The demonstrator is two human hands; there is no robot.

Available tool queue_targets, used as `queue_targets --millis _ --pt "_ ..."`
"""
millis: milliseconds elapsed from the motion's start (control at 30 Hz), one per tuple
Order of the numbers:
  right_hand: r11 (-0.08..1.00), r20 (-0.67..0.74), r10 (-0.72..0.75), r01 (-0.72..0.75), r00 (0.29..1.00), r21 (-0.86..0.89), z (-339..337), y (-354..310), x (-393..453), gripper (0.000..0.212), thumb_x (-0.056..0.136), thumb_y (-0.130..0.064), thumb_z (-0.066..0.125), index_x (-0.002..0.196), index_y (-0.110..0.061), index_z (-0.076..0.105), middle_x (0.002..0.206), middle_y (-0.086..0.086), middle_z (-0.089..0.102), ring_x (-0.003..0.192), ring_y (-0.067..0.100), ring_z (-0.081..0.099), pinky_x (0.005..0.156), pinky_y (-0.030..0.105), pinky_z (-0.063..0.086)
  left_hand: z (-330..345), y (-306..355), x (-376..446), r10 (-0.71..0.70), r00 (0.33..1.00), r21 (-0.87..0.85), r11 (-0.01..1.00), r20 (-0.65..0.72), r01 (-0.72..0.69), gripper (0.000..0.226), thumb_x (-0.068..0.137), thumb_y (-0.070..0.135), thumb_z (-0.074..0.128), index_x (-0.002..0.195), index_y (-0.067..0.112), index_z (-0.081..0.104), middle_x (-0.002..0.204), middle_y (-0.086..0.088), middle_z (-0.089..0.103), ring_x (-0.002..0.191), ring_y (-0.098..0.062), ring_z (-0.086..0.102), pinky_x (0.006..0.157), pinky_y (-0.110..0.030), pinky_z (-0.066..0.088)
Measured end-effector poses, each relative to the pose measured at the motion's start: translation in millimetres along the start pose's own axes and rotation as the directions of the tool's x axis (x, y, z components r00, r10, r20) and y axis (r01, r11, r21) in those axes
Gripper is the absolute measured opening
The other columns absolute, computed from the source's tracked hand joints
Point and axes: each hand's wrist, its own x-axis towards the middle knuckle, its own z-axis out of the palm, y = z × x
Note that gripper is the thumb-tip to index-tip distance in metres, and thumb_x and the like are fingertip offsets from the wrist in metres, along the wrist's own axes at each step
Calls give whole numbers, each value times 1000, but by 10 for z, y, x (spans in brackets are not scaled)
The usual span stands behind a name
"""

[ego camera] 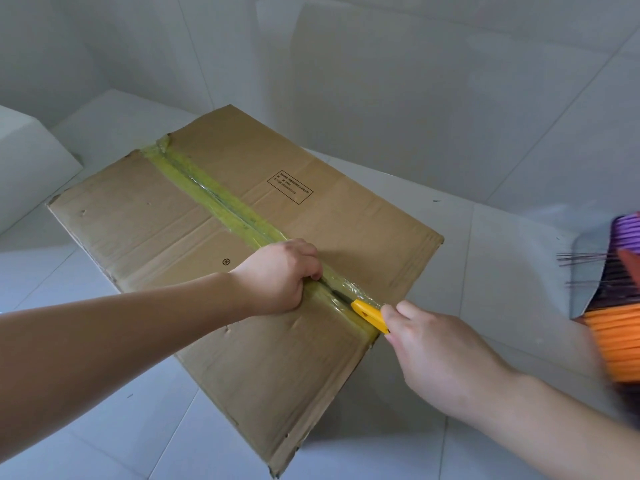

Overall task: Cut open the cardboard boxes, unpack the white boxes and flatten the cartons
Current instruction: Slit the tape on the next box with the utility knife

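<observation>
a: your right hand (436, 351) grips the yellow utility knife (370, 315) at the near end of the cardboard box (166, 220). blade sits in the centre seam, under the yellow-green tape (214, 195).

b: and the left?

a: left hand (277, 273) is clenched on the tape line just ahead of the blade. can't tell if it pinches tape or just presses a fist down. looks like you're bracing the flaps so the seam stays taut for the cut.

b: risk?

a: your left knuckles sit right on the cut line, close to the blade tip. i'd judge that's the thing in the way. shift the fist aside before you push forward.

b: where's the box?

a: on the white tiled floor (485, 271), top face up, still sealed; most of the tape run beyond your left hand looks uncut. far tape end is wrinkled and lifting.

b: surroundings?

a: blurred orange and purple broom (620, 341) at the right edge, clear of the cut. white blocks (31, 161) at the far left, can't tell what they are. tiled wall (415, 81) behind.
</observation>
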Motion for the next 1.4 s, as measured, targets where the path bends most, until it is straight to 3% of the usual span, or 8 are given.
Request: queue_targets --millis 100,300,433,567,900,1200,1400 --pt "1000 -37 -6 6 999 12 9 35 -87 31 63 -13 80 77 -20 53 66 -11 20 41 12 -1 41 17 -6 35 68 6 21 1000 -5 1000 10 -21 48 59 14 22 75 8 67 77 -5 63 74 -28 60 57 -35 54" --pt "1000 -70 -7 9 998 30 70 106 -253 28 69 -16 78 79 -21 52 67 -12 23 39 15 21 38 19 0 88 214 53 75 997 -19 997 26 -75 46 59 13 24 74 8 67 76 -5 63 72 -27 61 54 -34 54" --pt "1000 -106 -2 4 994 19 114 151 -343 28 70 -17 78 80 -21 52 66 -11 26 38 16 21 39 18 0 104 301 73 115 993 -25 993 26 -115 46 60 12 24 74 7 68 76 -6 64 72 -27 62 54 -33 55" --pt "999 -149 -10 14 989 28 136 185 -430 27 70 -17 78 82 -20 54 63 -9 41 34 14 40 33 23 15 117 383 100 149 988 -34 988 25 -148 48 62 11 24 76 6 69 77 -6 65 72 -27 63 54 -33 55" --pt "1000 -165 -28 27 986 -6 169 244 -639 29 67 -15 80 83 -17 56 65 -6 44 36 15 43 31 25 24 178 554 141 203 977 -49 979 59 -200 44 65 10 26 76 5 68 76 -8 63 69 -28 61 51 -35 53" --pt "997 -185 -35 22 982 -74 158 263 -758 26 65 -18 81 84 -15 63 64 -7 45 35 13 41 34 23 20 228 568 169 207 975 -66 977 82 -202 46 63 10 23 74 4 67 75 -9 62 68 -30 59 48 -38 52" --pt "995 14 14 -13 1000 -103 359 307 -955 42 43 -18 87 72 -24 57 62 -10 43 35 10 44 34 23 21 273 582 182 219 974 -87 973 55 -214 48 61 12 20 75 6 66 77 -7 62 72 -29 60 50 -35 52"
